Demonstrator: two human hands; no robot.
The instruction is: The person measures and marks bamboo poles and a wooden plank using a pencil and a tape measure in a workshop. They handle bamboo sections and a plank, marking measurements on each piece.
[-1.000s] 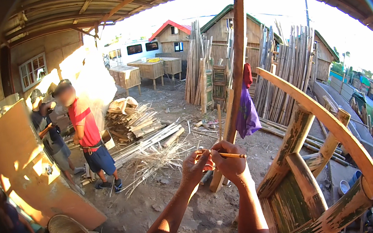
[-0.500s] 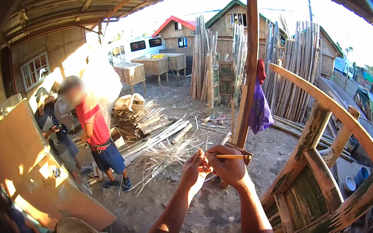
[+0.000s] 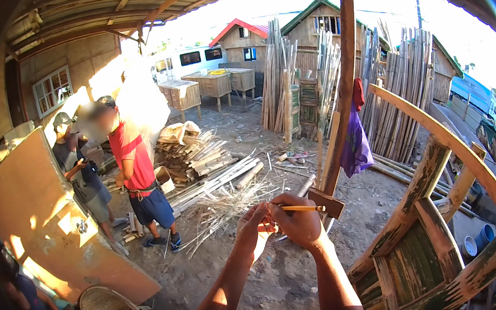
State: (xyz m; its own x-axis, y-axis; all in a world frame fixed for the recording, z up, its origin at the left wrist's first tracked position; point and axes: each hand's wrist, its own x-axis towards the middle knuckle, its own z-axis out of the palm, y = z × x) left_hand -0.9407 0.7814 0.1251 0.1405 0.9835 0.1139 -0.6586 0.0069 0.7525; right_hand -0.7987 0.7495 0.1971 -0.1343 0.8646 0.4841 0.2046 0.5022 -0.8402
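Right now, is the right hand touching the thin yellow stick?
Touching. The head view shows the right hand with its fingers closed round the thin yellow stick.

Smooth yellow wooden stick [image 3: 302,208]; rough weathered bamboo chair frame [image 3: 422,184].

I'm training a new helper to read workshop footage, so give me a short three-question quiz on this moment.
1. True or false: the right hand holds a thin yellow stick that points toward the person's right.
2. Multiple choice: what lies on the ground at lower left? A) a woven basket B) a metal bucket C) a car tyre
3. Fill in: the purple cloth hangs on the wooden ____.

Key
1. True; the left hand meets the right at the stick's near end.
2. A
3. post
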